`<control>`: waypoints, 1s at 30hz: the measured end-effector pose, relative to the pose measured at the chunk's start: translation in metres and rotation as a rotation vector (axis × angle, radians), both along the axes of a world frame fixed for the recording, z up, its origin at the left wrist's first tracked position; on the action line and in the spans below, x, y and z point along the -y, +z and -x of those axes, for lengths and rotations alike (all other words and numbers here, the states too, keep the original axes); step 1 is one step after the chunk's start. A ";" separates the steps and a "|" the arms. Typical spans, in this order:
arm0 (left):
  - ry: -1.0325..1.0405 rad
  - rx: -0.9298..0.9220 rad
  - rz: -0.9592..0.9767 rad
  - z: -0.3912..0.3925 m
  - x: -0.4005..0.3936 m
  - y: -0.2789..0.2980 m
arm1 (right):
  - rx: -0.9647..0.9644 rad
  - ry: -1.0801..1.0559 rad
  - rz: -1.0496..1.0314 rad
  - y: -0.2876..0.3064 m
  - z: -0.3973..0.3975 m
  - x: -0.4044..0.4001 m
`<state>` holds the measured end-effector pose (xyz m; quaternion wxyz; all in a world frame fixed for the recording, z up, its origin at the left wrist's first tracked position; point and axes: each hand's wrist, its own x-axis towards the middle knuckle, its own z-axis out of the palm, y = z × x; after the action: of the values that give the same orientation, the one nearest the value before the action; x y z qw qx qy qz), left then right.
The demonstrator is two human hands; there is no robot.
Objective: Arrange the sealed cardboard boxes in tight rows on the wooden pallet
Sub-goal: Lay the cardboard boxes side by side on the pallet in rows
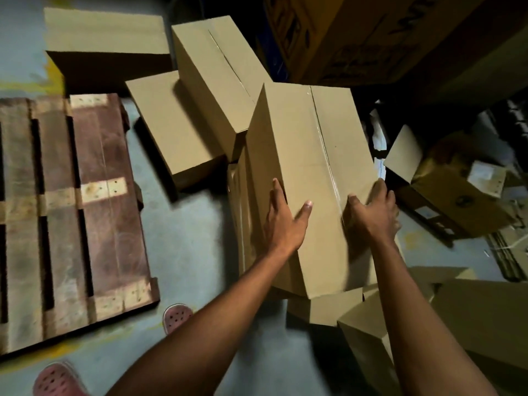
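Sealed box [308,155] between left hand [281,221] and right hand [374,210], both touching.

The wooden pallet [57,218] lies on the floor [188,247] at the left, with two shoes [175,317] just beside its near edge. To its right stands a cluster of sealed boxes: the nearest box [308,167] rests on top of other boxes, with the left hand [283,215] on its left side and the right hand [374,210] at its right near corner. Behind it a long box [217,78] leans over a lower box [171,127], and another box [105,41] sits farther back left. An open carton [445,190] lies to the right.
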<state>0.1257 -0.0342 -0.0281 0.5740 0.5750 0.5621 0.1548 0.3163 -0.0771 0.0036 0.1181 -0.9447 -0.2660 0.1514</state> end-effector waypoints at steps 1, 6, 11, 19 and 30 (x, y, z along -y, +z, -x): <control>0.004 0.000 0.006 -0.001 0.002 -0.002 | -0.016 -0.015 -0.008 -0.001 -0.002 -0.002; 0.149 0.147 0.067 -0.001 0.008 -0.006 | -0.009 -0.090 -0.103 0.004 -0.001 -0.011; 0.247 0.180 0.034 0.024 0.006 -0.010 | 0.047 -0.136 -0.243 0.005 0.034 -0.006; 0.335 0.188 0.015 0.095 -0.010 -0.012 | 0.089 -0.065 -0.276 0.015 0.108 -0.029; 0.568 0.058 -0.129 0.313 -0.073 -0.032 | -0.045 0.200 -0.331 -0.011 0.315 -0.111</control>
<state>-0.1870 0.0388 -0.0598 0.4856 0.4251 0.6731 0.3610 0.0017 0.0340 -0.0072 0.2622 -0.8775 -0.3773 0.1376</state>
